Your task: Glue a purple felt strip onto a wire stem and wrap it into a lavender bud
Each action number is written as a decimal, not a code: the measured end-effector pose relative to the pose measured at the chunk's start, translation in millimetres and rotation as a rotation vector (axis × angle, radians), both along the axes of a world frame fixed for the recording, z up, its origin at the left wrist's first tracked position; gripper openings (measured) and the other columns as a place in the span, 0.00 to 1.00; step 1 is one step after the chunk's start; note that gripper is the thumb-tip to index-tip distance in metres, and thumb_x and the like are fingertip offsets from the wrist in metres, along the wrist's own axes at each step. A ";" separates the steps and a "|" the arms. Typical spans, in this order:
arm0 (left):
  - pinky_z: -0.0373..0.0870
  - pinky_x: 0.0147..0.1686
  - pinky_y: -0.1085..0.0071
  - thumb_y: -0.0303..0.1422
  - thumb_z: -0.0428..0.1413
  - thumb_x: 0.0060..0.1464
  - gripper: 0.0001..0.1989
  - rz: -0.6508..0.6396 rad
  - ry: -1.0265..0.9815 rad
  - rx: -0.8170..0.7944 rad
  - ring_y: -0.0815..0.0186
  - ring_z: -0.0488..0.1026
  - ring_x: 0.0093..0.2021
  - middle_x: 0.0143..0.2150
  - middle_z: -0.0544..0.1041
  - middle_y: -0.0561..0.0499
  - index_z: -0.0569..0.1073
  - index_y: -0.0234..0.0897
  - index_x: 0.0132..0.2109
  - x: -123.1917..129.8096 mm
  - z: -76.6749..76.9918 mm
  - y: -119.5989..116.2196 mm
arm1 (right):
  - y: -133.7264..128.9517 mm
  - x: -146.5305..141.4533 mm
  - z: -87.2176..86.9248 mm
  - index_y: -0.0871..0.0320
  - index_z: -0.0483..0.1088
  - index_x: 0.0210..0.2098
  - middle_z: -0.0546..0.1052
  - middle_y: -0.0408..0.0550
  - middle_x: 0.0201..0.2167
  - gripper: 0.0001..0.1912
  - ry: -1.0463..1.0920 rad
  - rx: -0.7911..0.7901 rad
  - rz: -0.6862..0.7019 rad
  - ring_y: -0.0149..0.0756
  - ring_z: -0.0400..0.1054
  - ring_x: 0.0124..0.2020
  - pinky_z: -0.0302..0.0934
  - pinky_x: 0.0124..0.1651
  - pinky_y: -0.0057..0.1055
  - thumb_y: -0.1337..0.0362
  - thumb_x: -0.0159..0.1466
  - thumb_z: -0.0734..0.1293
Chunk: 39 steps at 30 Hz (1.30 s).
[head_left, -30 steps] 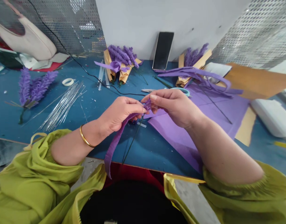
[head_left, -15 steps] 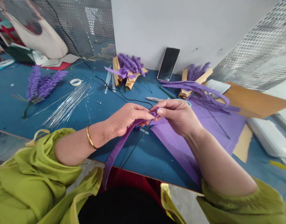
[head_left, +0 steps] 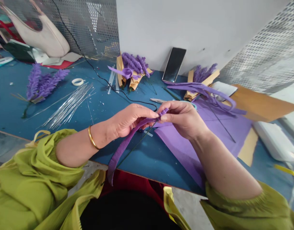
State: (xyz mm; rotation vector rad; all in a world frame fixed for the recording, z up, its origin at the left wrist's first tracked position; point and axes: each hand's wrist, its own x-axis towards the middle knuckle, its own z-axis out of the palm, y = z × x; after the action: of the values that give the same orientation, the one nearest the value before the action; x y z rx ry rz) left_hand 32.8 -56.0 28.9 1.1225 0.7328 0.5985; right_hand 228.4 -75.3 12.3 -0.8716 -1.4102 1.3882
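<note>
A long purple strip (head_left: 121,150) runs from my fingertips down over the table's front edge. My left hand (head_left: 133,119) pinches it close to its upper end. Touching it at the fingertips, my right hand (head_left: 179,118) is closed on the small gathered purple end (head_left: 163,111) and a thin dark green stem (head_left: 137,143), which slants down to the left. Behind my right hand lie scissors (head_left: 157,100) with light blue handles. Purple sheets (head_left: 178,147) spread beneath and beside my right forearm.
On the blue table (head_left: 84,140) are silver wires (head_left: 67,107), a tape roll (head_left: 77,82), and loose purple flowers (head_left: 44,83). Wrapped bunches (head_left: 134,65) and a phone (head_left: 174,65) stand behind. Purple strips (head_left: 202,88), brown paper (head_left: 262,102) and a white device (head_left: 277,140) lie right.
The gathered purple end now shows more above my fingertips. The strip's hanging tail and the stem have shifted slightly, and my left thumb has moved along the strip.
</note>
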 end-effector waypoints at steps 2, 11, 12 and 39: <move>0.63 0.26 0.73 0.33 0.60 0.49 0.08 -0.011 -0.026 -0.030 0.70 0.68 0.24 0.24 0.75 0.50 0.80 0.34 0.26 -1.1 0.0 1.4 | -0.8 1.2 1.8 0.57 0.78 0.31 0.78 0.42 0.25 0.08 -0.012 0.013 0.013 0.32 0.72 0.28 0.70 0.37 0.33 0.62 0.54 0.78; 0.60 0.24 0.72 0.30 0.58 0.46 0.07 -0.035 0.179 0.096 0.71 0.65 0.23 0.22 0.73 0.51 0.78 0.34 0.24 -2.7 5.4 1.3 | -5.2 2.2 11.3 0.57 0.79 0.29 0.77 0.42 0.24 0.09 -0.087 0.028 -0.043 0.32 0.69 0.26 0.68 0.34 0.33 0.60 0.53 0.78; 0.60 0.24 0.72 0.30 0.58 0.46 0.07 -0.032 0.188 0.112 0.71 0.65 0.23 0.22 0.73 0.51 0.77 0.34 0.23 -2.8 4.8 1.4 | -5.2 2.3 11.5 0.57 0.79 0.29 0.77 0.42 0.24 0.09 -0.079 0.024 -0.036 0.32 0.69 0.26 0.68 0.34 0.32 0.60 0.53 0.78; 0.62 0.26 0.71 0.32 0.60 0.47 0.06 0.025 0.329 0.441 0.69 0.68 0.25 0.23 0.75 0.52 0.79 0.36 0.25 -3.5 8.8 -4.8 | -12.0 -3.7 18.3 0.60 0.72 0.21 0.71 0.42 0.20 0.19 -0.408 0.115 -0.189 0.28 0.60 0.24 0.50 0.27 0.30 0.51 0.53 0.77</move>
State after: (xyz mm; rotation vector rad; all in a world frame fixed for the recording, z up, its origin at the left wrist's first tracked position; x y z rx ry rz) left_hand 29.3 -60.7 37.7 1.6481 0.9232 0.6208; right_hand 224.7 -87.3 30.6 -1.2259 -1.6432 1.0120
